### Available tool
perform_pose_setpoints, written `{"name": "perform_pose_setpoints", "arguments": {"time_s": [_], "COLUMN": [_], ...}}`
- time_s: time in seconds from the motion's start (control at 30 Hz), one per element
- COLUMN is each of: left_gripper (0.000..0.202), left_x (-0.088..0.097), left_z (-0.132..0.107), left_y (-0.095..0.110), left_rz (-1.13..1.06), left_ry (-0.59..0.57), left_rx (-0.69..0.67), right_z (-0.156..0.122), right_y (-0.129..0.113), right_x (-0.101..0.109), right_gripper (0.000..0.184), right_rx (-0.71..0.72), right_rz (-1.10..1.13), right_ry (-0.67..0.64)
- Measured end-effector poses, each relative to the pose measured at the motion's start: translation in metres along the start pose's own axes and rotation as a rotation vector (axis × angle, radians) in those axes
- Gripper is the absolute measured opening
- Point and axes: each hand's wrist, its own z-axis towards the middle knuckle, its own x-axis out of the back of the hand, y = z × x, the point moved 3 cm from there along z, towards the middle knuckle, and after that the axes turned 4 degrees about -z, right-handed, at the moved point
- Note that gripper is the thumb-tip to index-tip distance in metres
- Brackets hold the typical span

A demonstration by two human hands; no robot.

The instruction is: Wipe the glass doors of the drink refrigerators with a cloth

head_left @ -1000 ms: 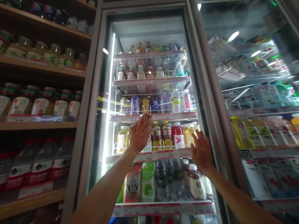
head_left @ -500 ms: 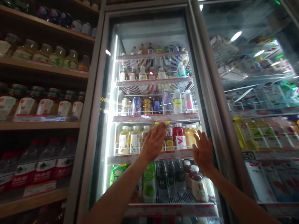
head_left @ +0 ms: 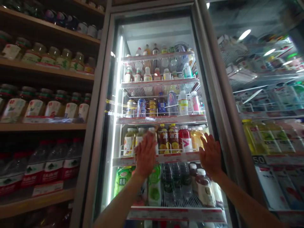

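Note:
A lit glass-door drinks fridge (head_left: pixel 152 28) stands in front of me, stocked with bottles and cans. My left hand (head_left: pixel 145 155) is raised flat before the glass with nothing in it, partly covering white-capped bottles on the fourth shelf. At the right side of the door, my right hand (head_left: pixel 210 154) has its fingers spread, also holding nothing. Whether either palm touches the glass I cannot tell. Between the hands show dark iced tea bottles (head_left: pixel 163 139) and a red drink bottle (head_left: pixel 184 139). Lower down are a green carton (head_left: pixel 154 186) and a brown bottle with a white cap (head_left: pixel 205 188).
Wooden shelves (head_left: pixel 45 126) on the left hold jars and, lower, water bottles with red caps (head_left: pixel 53 161). A metal door frame (head_left: pixel 219 79) divides this fridge from another on the right, with yellow drink bottles (head_left: pixel 252 137). Lights reflect in its glass.
My left hand has moved left and down across the glass, uncovering the iced tea bottles. My right hand stays near the door's right edge. The view has shifted slightly.

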Motion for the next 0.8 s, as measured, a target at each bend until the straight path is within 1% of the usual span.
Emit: {"name": "perform_pose_setpoints", "arguments": {"time_s": [0.03, 0.07, 0.1, 0.13, 0.17, 0.23, 0.27, 0.3, 0.33, 0.37, 0.4, 0.43, 0.5, 0.53, 0.57, 0.6, 0.63, 0.67, 0.7, 0.73, 0.77, 0.8], "left_gripper": [0.061, 0.061, 0.06, 0.06, 0.059, 0.057, 0.057, 0.056, 0.056, 0.057, 0.057, 0.057, 0.057, 0.057, 0.056, 0.057, 0.057, 0.058, 0.059, 0.06, 0.061, 0.062], "left_x": [-0.001, 0.0, 0.003, 0.008, 0.014, 0.025, 0.028, 0.029, 0.028, 0.024, 0.018, 0.012, 0.002, 0.0, 0.0, 0.001, 0.004, 0.008, 0.013, 0.019, 0.024, 0.027], "left_z": [-0.003, -0.005, -0.007, -0.009, -0.01, -0.012, -0.014, -0.017, -0.019, -0.022, -0.025, -0.028, -0.036, -0.041, -0.045, -0.049, -0.052, -0.054, -0.055, -0.056, -0.056, -0.057], "left_y": [0.007, 0.006, -0.002, -0.017, -0.036, -0.071, -0.082, -0.086, -0.082, -0.071, -0.055, -0.037, -0.004, 0.006, 0.009, 0.005, -0.005, -0.021, -0.038, -0.054, -0.066, -0.071], "left_rz": [-0.018, -0.028, -0.028, -0.017, 0.002, 0.049, 0.069, 0.082, 0.088, 0.085, 0.069, 0.042, -0.02, -0.045, -0.06, -0.059, -0.042, -0.015, 0.019, 0.057, 0.091, 0.115], "left_ry": [-0.041, -0.065, -0.073, -0.066, -0.035, 0.085, 0.148, 0.193, 0.212, 0.2, 0.159, 0.107, 0.012, -0.029, -0.068, -0.1, -0.116, -0.115, -0.085, -0.031, 0.036, 0.102], "left_rx": [-0.105, -0.171, -0.176, -0.12, -0.016, 0.231, 0.328, 0.38, 0.388, 0.357, 0.291, 0.198, -0.038, -0.151, -0.236, -0.276, -0.259, -0.183, -0.069, 0.058, 0.173, 0.259], "right_z": [0.0, 0.0, 0.0, 0.0, 0.0, 0.0, 0.0, 0.0, 0.0, 0.0, 0.0, 0.0, 0.0, 0.0, -0.001, -0.001, -0.001, -0.001, 0.0, 0.0, 0.0, 0.0], "right_y": [0.0, 0.0, 0.0, 0.0, 0.0, -0.001, -0.001, -0.001, -0.001, -0.001, -0.001, 0.0, 0.0, 0.001, 0.001, 0.001, 0.001, 0.001, 0.0, -0.001, -0.001, -0.002], "right_x": [0.0, 0.0, 0.0, 0.0, 0.0, 0.0, 0.0, -0.001, -0.001, 0.0, 0.0, 0.0, 0.0, 0.001, 0.001, 0.001, 0.001, 0.001, 0.001, 0.001, 0.001, 0.001], "right_gripper": [0.051, 0.05, 0.05, 0.049, 0.048, 0.048, 0.048, 0.049, 0.05, 0.05, 0.05, 0.051, 0.052, 0.052, 0.052, 0.052, 0.052, 0.052, 0.051, 0.051, 0.05, 0.05], "right_rx": [0.003, 0.004, 0.004, 0.003, 0.002, -0.003, -0.006, -0.01, -0.013, -0.014, -0.01, -0.003, 0.011, 0.018, 0.023, 0.025, 0.024, 0.021, 0.017, 0.011, 0.007, 0.004], "right_rz": [0.0, -0.001, -0.003, -0.006, -0.009, -0.014, -0.012, -0.01, -0.01, -0.012, -0.014, -0.018, -0.023, -0.022, -0.019, -0.017, -0.017, -0.017, -0.018, -0.02, -0.021, -0.021], "right_ry": [-0.005, -0.008, -0.01, -0.009, -0.006, -0.004, -0.005, -0.005, -0.006, -0.007, -0.007, -0.006, -0.002, -0.001, -0.001, -0.001, 0.001, 0.003, 0.006, 0.01, 0.011, 0.011]}}
